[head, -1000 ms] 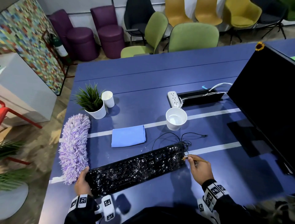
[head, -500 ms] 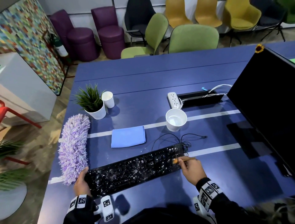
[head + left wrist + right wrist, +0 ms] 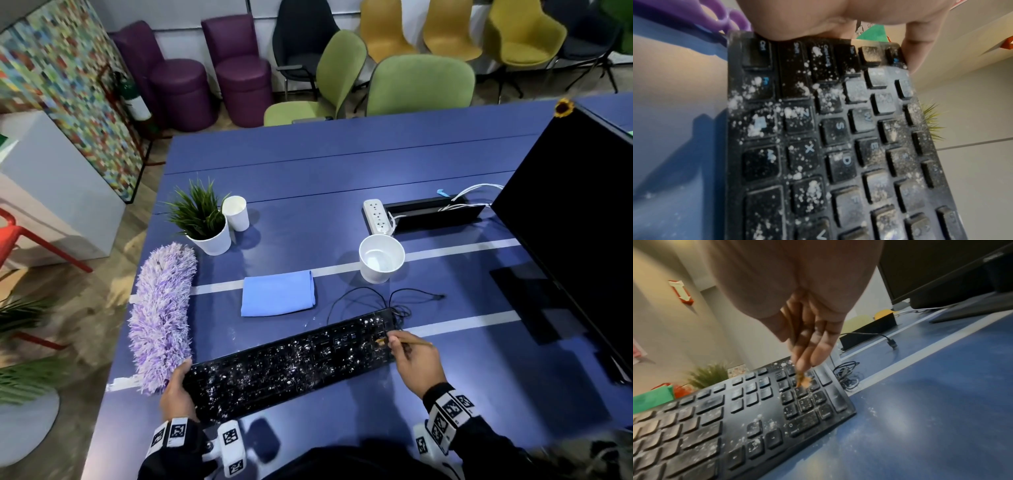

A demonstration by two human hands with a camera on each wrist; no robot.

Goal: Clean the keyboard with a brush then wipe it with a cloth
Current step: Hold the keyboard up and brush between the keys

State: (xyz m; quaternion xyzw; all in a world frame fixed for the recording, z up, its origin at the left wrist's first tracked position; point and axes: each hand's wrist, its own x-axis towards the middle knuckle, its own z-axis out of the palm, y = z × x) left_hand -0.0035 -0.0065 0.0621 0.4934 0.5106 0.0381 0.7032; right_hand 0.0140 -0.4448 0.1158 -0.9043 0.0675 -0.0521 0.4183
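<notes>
A black keyboard point(image 3: 291, 363) speckled with white dust lies slantwise on the blue table point(image 3: 342, 164). My left hand point(image 3: 180, 377) grips its left end, thumb by the Ctrl key and fingers over the far edge, as the left wrist view shows point(image 3: 818, 19) on the keyboard point(image 3: 838, 146). My right hand point(image 3: 397, 344) pinches a thin wooden-handled brush point(image 3: 416, 342). The brush's bristles point(image 3: 803, 381) touch the number pad keys of the keyboard point(image 3: 735, 418) under my right hand point(image 3: 807, 337). A folded blue cloth point(image 3: 277, 297) lies behind the keyboard, untouched.
A purple fluffy duster point(image 3: 161, 315) lies along the left table edge, touching the keyboard's left end. Behind stand a white bowl-like cup point(image 3: 381, 257), a potted plant point(image 3: 205, 222), a paper cup point(image 3: 236, 213) and a power strip point(image 3: 376, 216). A black monitor point(image 3: 575, 222) stands right. The keyboard cable point(image 3: 376, 301) is coiled near the cup.
My right hand moved the brush left from the keyboard's right edge onto the number pad and now sweeps there. The left hand and keyboard have stayed put.
</notes>
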